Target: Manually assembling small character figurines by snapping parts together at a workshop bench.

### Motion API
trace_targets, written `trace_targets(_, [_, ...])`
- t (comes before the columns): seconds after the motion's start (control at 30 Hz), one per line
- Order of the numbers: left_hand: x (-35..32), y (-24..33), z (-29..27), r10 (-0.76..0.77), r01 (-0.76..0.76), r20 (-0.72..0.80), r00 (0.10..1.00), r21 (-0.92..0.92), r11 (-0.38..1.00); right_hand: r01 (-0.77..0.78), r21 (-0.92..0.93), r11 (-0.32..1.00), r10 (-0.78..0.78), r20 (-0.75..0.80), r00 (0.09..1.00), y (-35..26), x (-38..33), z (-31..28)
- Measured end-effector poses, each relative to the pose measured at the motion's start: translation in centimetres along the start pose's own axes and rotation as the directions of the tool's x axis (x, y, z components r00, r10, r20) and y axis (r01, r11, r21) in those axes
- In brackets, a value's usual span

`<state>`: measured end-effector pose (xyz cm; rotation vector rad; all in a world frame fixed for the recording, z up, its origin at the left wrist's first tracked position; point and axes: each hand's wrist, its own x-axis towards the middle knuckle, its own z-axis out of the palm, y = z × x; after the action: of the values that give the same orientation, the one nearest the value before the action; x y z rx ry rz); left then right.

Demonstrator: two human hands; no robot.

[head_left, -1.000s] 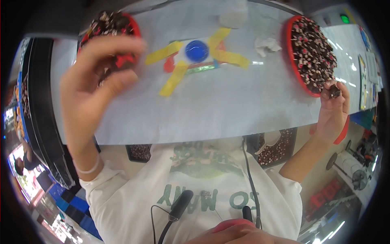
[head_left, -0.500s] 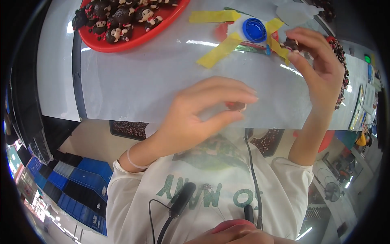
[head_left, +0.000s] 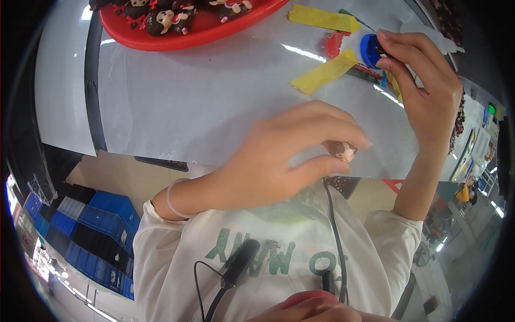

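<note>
My left hand is closed in a pinch on a small doll figurine with a dark brown top and a pale face, held above the near edge of the white table. At the right, my right hand pinches a small dark piece over a round blue cap. The fingertips partly cover that piece and the cap's right side. Yellow tape strips lie around the cap on the table.
A red tray heaped with similar dark-haired figurines sits at the far left. Many dark pieces lie behind my right wrist. Blue and black crates are stacked at the lower left.
My right hand has brought its dark piece from beside the blue cap to the cap. My left hand has moved right with the figurine, whose pale face now shows. The view has shifted.
</note>
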<state>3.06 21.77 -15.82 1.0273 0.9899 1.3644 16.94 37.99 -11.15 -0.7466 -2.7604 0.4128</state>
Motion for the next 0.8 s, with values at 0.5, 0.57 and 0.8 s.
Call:
trace_targets(0.5, [-0.8,-0.4,-0.1,0.005,-0.01,-0.038,0.999,-0.141,0.99,-0.028,0.098,0.995,0.029,-0.012,1.0,0.0,-0.3,0.3])
trace_targets(0.57, [-0.7,0.1,-0.1,-0.039,0.032,-0.043,0.998,-0.146,0.989,-0.039,0.141,0.989,0.049,-0.064,0.997,-0.4,-1.4,-0.8])
trace_targets(0.8, [-0.9,0.2,0.1,-0.049,0.039,-0.062,0.997,-0.15,0.988,-0.082,0.712,0.697,0.206,-0.089,0.975,-4.3,-6.0,-1.3])
